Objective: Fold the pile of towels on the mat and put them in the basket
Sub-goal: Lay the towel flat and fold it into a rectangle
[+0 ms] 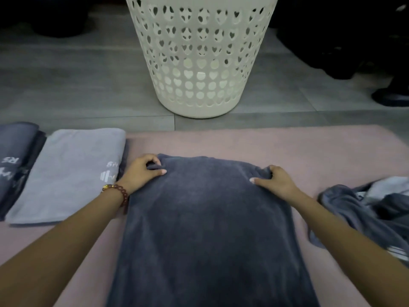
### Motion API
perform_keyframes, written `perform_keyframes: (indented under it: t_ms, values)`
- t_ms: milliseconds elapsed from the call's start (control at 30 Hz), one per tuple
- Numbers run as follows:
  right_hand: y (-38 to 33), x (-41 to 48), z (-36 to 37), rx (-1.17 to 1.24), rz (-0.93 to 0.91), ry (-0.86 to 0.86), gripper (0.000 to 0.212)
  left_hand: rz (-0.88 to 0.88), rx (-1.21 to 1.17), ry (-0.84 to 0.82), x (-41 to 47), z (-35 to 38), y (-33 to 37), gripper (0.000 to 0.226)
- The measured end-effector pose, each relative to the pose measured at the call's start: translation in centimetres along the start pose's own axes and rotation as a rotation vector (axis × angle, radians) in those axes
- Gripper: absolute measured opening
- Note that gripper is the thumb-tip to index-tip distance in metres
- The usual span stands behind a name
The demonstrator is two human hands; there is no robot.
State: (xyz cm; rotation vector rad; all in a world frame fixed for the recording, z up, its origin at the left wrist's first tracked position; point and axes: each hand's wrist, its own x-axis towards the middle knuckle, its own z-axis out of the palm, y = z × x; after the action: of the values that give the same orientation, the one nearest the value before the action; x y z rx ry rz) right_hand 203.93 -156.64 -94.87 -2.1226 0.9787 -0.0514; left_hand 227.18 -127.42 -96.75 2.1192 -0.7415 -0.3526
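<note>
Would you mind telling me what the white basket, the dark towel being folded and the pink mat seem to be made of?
White basket: probably moulded plastic; smooth matt walls pierced by heart-shaped holes. Dark towel: soft fuzzy fabric, likely terry or microfibre; it bunches at its gripped corners. Pink mat: flat matt surface, perhaps foam or rubber; unclear.

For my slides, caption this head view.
Left hand and right hand grip far corners of a dark towel on the pink mat.

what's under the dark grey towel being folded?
The pink mat shows around the dark grey terry towel; left hand and right hand pinch its far corners. Anything else beneath the cloth is covered.
</note>
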Motion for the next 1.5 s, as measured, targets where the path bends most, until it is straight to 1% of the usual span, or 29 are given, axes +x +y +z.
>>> perform_keyframes:
  t_ms: [33,100,167,233,300,333,367,400,433,467,533,567,600,667,733,767,833,867,933,967,1033,1067,1133,1167,1267,1300,1367,1433,1500]
  values:
    - [0.1,0.0,0.1,-0.079,-0.044,-0.011,0.038,0.017,0.017,-0.020,0.1,0.2,-0.4,0.033]
    - [-0.1,-0.1,-0.2,-0.157,-0.054,-0.006,0.040,0.035,0.004,-0.034,0.0,0.3,-0.8,0.040]
    - [-0.6,-0.2,-0.4,-0.257,-0.006,-0.003,0.039,0.050,0.005,-0.063,0.0,0.1,-0.6,0.043]
    - [-1.2,-0.6,-0.5,-0.319,-0.053,0.031,0.039,0.092,0.011,-0.071,-0.4,-0.3,0.4,0.042]
    - [-2.4,-2.3,-0.7,-0.200,-0.255,0.113,0.028,0.157,-0.031,-0.040,-1.6,-0.7,2.7,0.032]
    - [-2.7,-3.6,-0.9,-0.182,-0.429,0.167,0.020,0.213,-0.056,-0.019,-2.6,-1.0,4.0,0.032]
    - [-2.8,-5.0,-1.3,-0.261,-0.633,0.223,0.011,0.275,-0.065,0.009,-3.9,-1.3,5.1,0.033]
    - [-2.7,-6.4,-1.8,-0.381,-0.842,0.269,0.008,0.350,-0.048,0.035,-5.5,-1.6,6.1,0.033]
    - [-2.1,-7.9,-2.3,-0.485,-1.023,0.298,0.013,0.434,0.003,0.055,-7.5,-2.1,6.7,0.028]
    - [-1.4,-9.5,-2.7,-0.547,-1.136,0.313,0.016,0.522,0.090,0.063,-9.6,-2.6,6.9,0.019]
    - [0.5,-13.4,-3.2,-0.581,-1.233,0.334,0.018,0.675,0.348,0.007,-14.2,-3.6,6.3,0.002]
    - [2.0,-15.2,-3.3,-0.612,-1.245,0.303,0.016,0.733,0.468,-0.052,-16.3,-4.0,5.7,0.004]
    - [4.0,-16.6,-3.1,-0.661,-1.243,0.246,0.014,0.765,0.557,-0.133,-18.3,-4.1,4.7,0.007]
    - [7.9,-19.1,-2.7,-0.752,-1.144,0.052,0.017,0.721,0.664,-0.300,-21.6,-4.0,2.7,0.005]
    - [10.1,-21.3,-2.4,-0.744,-0.996,-0.079,0.020,0.626,0.658,-0.437,-24.1,-3.9,1.3,0.004]
    - [10.2,-22.2,-2.4,-0.698,-0.914,-0.095,0.026,0.581,0.629,-0.479,-25.0,-3.9,0.6,0.006]
    - [8.9,-23.2,-2.3,-0.588,-0.799,-0.061,0.045,0.552,0.632,-0.478,-25.9,-3.9,0.6,0.007]
    - [7.8,-23.4,-2.3,-0.547,-0.767,-0.025,0.045,0.560,0.632,-0.459,-26.0,-4.0,1.0,0.007]
    - [5.9,-23.1,-1.8,-0.515,-0.733,0.016,0.027,0.587,0.622,-0.434,-26.0,-4.1,2.2,0.005]
    - [5.0,-23.0,-1.5,-0.550,-0.714,-0.021,0.040,0.600,0.625,-0.422,-26.0,-4.2,2.7,0.006]
    - [3.9,-22.3,-0.8,-0.716,-0.695,-0.188,0.075,0.591,0.634,-0.397,-25.9,-4.2,3.1,0.019]
    - [3.3,-22.0,-0.5,-0.809,-0.677,-0.239,0.081,0.574,0.645,-0.390,-25.8,-4.2,3.2,0.031]
    - [2.0,-21.7,-0.2,-0.911,-0.571,-0.341,0.072,0.570,0.675,-0.357,-25.7,-4.3,3.5,0.051]
    - [1.5,-21.3,-0.1,-0.904,-0.516,-0.388,0.063,0.574,0.691,-0.353,-25.6,-4.3,3.7,0.051]
    - [0.0,-20.5,-0.8,-0.925,-0.414,-0.495,0.031,0.533,0.719,-0.317,-25.0,-4.7,4.6,0.039]
    - [-0.5,-20.2,-1.3,-0.946,-0.393,-0.485,0.026,0.496,0.705,-0.271,-24.6,-5.0,4.9,0.035]
    - [-1.4,-19.0,-2.7,-0.919,-0.349,-0.355,0.021,0.443,0.651,-0.146,-23.7,-5.7,5.7,0.027]
    - [-2.0,-17.7,-4.3,-0.783,-0.345,-0.112,0.017,0.393,0.584,0.039,-22.6,-6.4,6.7,0.017]
    - [-2.5,-17.4,-5.5,-0.546,-0.400,0.170,0.013,0.336,0.475,0.213,-21.6,-6.9,7.6,0.012]
